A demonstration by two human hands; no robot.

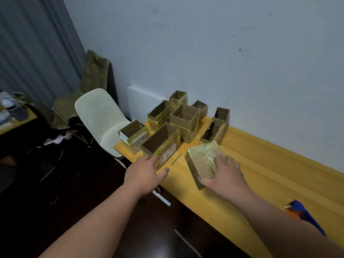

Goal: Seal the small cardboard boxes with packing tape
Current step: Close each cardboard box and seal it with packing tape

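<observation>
Eight or so small cardboard boxes sit on the yellow wooden table (260, 164), most of them bunched toward the wall with their tops open and shiny tape already banding their sides. From where I stand, the one that matters is the taped box (202, 162), lying apart from the bunch at about five o'clock from it, closed face up and glossy with clear film. The person's right hand (223, 175) rests over it with fingers spread across the top and the thumb hooked along the near edge, more pressing and steadying than clenching. Their left hand (147, 170) is loose and flat, fingertips touching the near corner of the open labelled box (162, 144) at roughly ten o'clock from the taped one; it grasps nothing that I can see. I'd judge these boxes to be very light and probably empty, stiff along the corners but easy to dent in the panel middles, and slick wherever tape covers them. Best taken across two opposite side walls close to the corners, not by the thin top rims. At four o'clock, near the right forearm, a blue and orange tape dispenser (301, 213) lies on the table, partly hidden
</observation>
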